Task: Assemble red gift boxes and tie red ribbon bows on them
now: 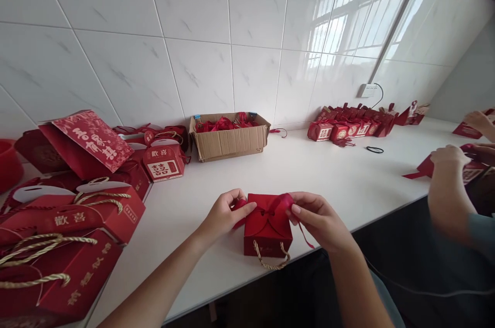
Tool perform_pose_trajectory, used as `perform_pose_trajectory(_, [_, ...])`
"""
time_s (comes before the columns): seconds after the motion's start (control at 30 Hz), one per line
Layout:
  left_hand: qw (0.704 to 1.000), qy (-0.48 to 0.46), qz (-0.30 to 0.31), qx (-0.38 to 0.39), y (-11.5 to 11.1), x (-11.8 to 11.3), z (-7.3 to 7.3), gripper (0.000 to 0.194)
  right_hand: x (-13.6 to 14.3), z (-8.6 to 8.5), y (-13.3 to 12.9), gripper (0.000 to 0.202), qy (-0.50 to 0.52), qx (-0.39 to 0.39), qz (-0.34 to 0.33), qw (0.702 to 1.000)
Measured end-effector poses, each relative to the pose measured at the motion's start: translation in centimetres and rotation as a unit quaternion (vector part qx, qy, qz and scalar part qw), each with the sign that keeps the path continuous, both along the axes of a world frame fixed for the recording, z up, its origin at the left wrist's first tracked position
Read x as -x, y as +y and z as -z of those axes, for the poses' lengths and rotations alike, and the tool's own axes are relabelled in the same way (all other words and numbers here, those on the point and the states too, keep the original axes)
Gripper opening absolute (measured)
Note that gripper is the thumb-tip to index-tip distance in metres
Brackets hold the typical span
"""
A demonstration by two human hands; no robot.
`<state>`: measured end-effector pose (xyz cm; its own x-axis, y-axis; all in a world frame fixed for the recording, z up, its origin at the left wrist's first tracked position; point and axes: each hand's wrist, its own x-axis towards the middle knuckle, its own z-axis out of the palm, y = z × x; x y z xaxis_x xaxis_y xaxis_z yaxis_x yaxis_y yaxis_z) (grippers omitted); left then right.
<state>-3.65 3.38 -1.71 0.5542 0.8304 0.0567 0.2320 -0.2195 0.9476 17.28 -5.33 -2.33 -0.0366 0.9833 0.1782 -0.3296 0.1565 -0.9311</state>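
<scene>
A small red gift box (pixel 266 245) with a gold rope handle (pixel 270 266) stands near the front edge of the white table. Its petal-shaped top flaps are folded together, and a dark red ribbon (pixel 284 203) is knotted at their centre. My left hand (pixel 232 209) pinches the ribbon's left side, with the thumb over the box lid. On the other side my right hand (pixel 315 217) holds the right loop between thumb and fingers. A thin ribbon tail hangs below that hand.
Large red gift boxes (pixel 73 219) with rope handles crowd the left side. A cardboard box (pixel 232 145) of red ribbons sits by the wall. Several small red boxes (pixel 348 129) line the back right, near a black loop (pixel 374 149). At far right, other people's hands (pixel 450 155) work on red boxes.
</scene>
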Motion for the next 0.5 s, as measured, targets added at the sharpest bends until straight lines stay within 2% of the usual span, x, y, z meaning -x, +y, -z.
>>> perform_pose_trajectory(0.1, [0.989,0.023,-0.054,-0.137,-0.1,0.0,-0.7,0.025,1.0,-0.2,0.2,0.022,-0.031,-0.001,0.042,0.999])
perform_pose_trajectory(0.17, [0.975,0.028,-0.065,-0.211,-0.4,-0.4,-1.8,0.027,1.5,-0.4,0.3,0.026,-0.062,0.002,0.063,0.996])
perform_pose_trajectory(0.3, [0.974,0.039,-0.006,-0.221,-1.1,-1.8,-4.1,0.021,2.4,-0.7,0.5,0.028,-0.103,-0.015,0.082,0.991])
perform_pose_trajectory(0.5, [0.972,0.022,-0.014,-0.234,-1.6,-3.2,-5.3,0.021,3.0,-1.1,0.6,0.027,-0.209,-0.026,0.144,0.967])
